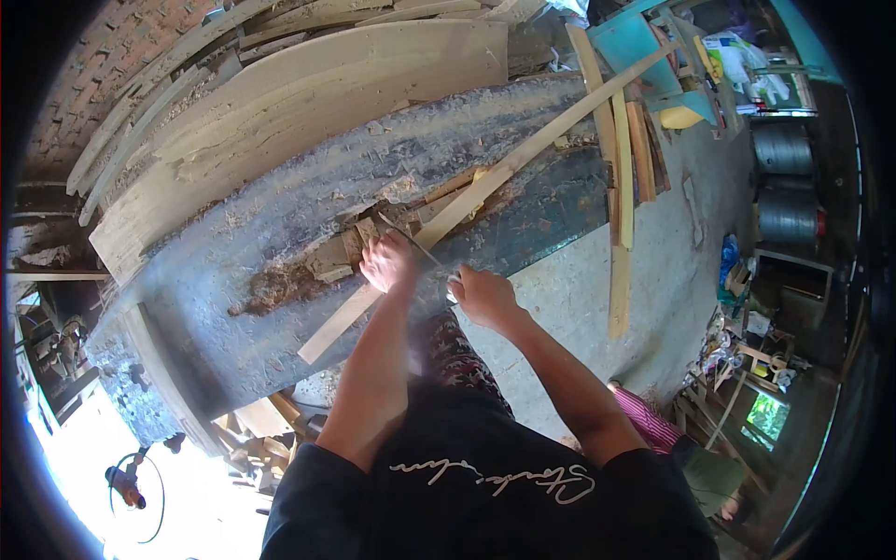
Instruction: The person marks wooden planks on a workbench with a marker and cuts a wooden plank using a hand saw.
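A long pale wooden strip (523, 159) lies slantwise across a dark, worn workbench (233, 345). My left hand (387, 263) is closed on the strip near its lower end, with the fingers curled over it. My right hand (487, 297) is closed around the pale handle of a thin-bladed tool (422, 249). Its narrow blade reaches across the strip, just beyond my left hand; whether it is a saw or a knife I cannot make out. Wood scraps (331, 257) and debris lie in a rough hollow of the bench beside my left hand.
A wide curved board (308, 84) and several planks rest along the bench's far side. More strips (620, 215) hang over its right end. A person's striped pink clothing (646, 418) shows at lower right. Large wire-like coils (784, 149) stand at the right.
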`<state>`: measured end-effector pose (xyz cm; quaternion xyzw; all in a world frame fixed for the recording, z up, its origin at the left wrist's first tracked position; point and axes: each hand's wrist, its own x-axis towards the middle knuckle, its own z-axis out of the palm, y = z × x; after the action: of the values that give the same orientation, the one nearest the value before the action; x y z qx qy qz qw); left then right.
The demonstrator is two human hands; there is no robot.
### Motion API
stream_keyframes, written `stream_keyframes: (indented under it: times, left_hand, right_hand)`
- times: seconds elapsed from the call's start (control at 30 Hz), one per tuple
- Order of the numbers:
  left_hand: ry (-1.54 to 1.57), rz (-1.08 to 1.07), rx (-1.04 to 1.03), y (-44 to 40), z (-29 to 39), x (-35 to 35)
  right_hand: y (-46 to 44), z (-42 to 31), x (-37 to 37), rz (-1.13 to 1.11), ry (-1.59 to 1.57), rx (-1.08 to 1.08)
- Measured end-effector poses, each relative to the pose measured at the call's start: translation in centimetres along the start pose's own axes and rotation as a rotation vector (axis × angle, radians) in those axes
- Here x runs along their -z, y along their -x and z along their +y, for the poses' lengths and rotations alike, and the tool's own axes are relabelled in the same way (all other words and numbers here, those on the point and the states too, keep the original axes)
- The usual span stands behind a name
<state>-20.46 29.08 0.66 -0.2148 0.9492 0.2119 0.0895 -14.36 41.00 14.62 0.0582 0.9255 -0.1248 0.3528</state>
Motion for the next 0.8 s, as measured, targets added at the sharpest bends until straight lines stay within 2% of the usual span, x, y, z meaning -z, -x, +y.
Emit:
stream_keyframes:
  times: [0.1,0.2,0.23,0.3,0.33,0.43,0.5,0.67,0.8]
  left_hand:
    - [0.038,-0.033,-0.042,0.0,-0.3,0.6]
    - [0.166,-0.056,0.024,-0.5,-0.9,0.1]
    - [0.175,-0.035,0.044,-0.7,-1.2,0.2]
    - [0.055,0.112,-0.132,-0.4,-2.5,0.3]
    - [0.05,0.119,-0.11,-0.1,-3.5,0.3]
    - [-0.043,-0.016,-0.088,0.1,-4.1,1.5]
    - [-0.015,-0.012,-0.083,0.2,-3.3,2.4]
    - [0.046,0.015,-0.088,0.1,-3.7,1.6]
    - [0.049,0.027,-0.065,0.0,-3.6,1.5]
  right_hand:
    - [1.2,-0.6,-0.5,0.103,0.008,-0.009]
    - [0.8,0.5,-2.8,0.161,0.026,0.084]
    - [0.8,0.6,-2.9,0.137,0.043,0.063]
    - [0.6,0.8,-2.6,0.108,0.061,0.063]
    - [0.7,0.9,-2.8,0.098,0.067,0.082]
    - [0.4,0.9,-2.5,0.11,0.119,0.132]
    - [0.0,0.6,-2.4,0.105,0.12,0.1]
    - [-5.1,-0.7,-2.0,0.08,0.094,0.181]
    - [-3.0,-0.4,-1.4,0.024,0.112,0.184]
